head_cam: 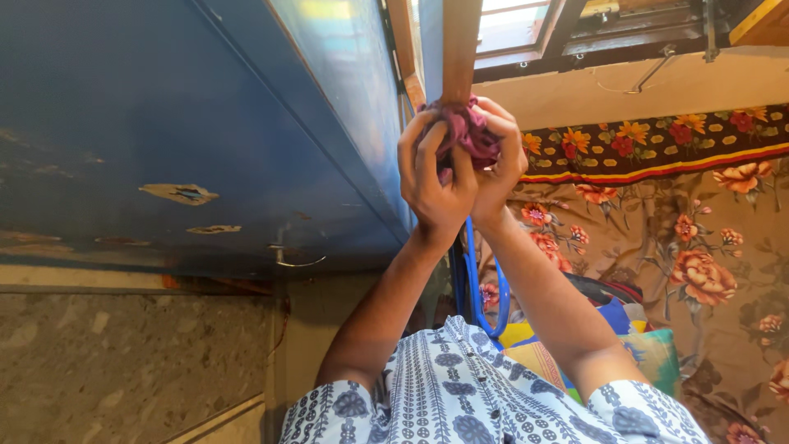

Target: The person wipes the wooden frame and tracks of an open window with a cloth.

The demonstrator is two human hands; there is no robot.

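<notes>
We see both hands raised against a wooden post [459, 49], our landmark. The left hand [436, 177] and right hand [503, 160] are pressed together at the post's lower end, fingers curled around a crumpled purple cloth [472, 131] bunched between them. The cloth touches the post. Left of the post stands a blue cabinet [205, 123] with chipped paint. Right of the post hangs a floral curtain [682, 222]. Below the hands, a blue cord [475, 284] runs down toward the patterned shirt [477, 395].
</notes>
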